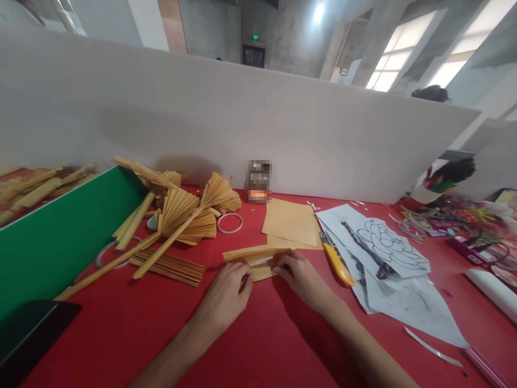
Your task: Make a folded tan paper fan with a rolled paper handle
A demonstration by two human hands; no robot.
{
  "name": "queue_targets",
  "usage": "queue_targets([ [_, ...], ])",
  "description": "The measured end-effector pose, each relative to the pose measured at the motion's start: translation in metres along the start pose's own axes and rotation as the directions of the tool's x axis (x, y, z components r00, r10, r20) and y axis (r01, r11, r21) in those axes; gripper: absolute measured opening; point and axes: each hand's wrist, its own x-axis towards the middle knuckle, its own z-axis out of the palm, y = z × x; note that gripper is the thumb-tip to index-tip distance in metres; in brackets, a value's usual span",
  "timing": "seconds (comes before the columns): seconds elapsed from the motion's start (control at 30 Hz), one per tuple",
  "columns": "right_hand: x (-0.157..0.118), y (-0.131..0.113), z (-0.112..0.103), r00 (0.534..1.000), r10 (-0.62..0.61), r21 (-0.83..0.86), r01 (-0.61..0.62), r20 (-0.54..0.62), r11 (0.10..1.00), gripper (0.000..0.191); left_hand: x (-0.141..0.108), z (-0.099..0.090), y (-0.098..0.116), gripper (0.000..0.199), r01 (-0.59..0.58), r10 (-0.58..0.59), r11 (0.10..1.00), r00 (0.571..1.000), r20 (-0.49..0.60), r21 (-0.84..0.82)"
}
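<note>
Red tabletop [258,345] below a white partition [226,118]; both hands [228,288] pinch folded brown paper [262,257].

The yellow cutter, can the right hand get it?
Probably yes: the yellow cutter lies near the right hand with nothing on top, though that hand is busy holding the folded brown paper.

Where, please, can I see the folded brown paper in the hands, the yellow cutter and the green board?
Folded brown paper [252,253]: head view, on its far folded strip.
Yellow cutter [338,264]: head view, on the middle of its handle.
Green board [76,234]: head view, on its broad flat face.
</note>
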Motion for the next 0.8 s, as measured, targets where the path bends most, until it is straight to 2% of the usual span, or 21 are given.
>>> queue_targets([
  [0.1,0.002,0.006,0.002,0.999,0.045,0.010,-0.045,-0.022,0.999,0.014,0.000,0.001,0.001,0.020,0.055,-0.054,0.997,0.998,0.016,-0.052],
  [0.33,0.002,0.017,-0.002,0.998,-0.003,0.016,0.004,-0.065,1.000,0.023,0.002,-0.002,0.004,0.023,-0.030,0.029,0.998,0.999,-0.022,-0.053],
  [0.53,0.000,0.020,-0.001,0.998,0.004,0.089,0.002,-0.063,0.996,0.020,0.003,-0.004,0.003,0.022,0.026,-0.026,0.994,1.000,0.006,-0.108],
  [0.63,0.000,0.022,0.001,0.998,0.035,0.144,-0.026,-0.060,0.989,0.023,0.003,-0.006,0.002,0.027,0.049,-0.047,0.997,0.998,0.038,-0.060],
  [0.8,0.001,0.025,0.000,0.996,0.044,0.135,-0.034,-0.072,0.990,0.031,0.004,-0.005,-0.003,0.036,0.073,-0.074,0.993,0.997,0.009,0.096],
])
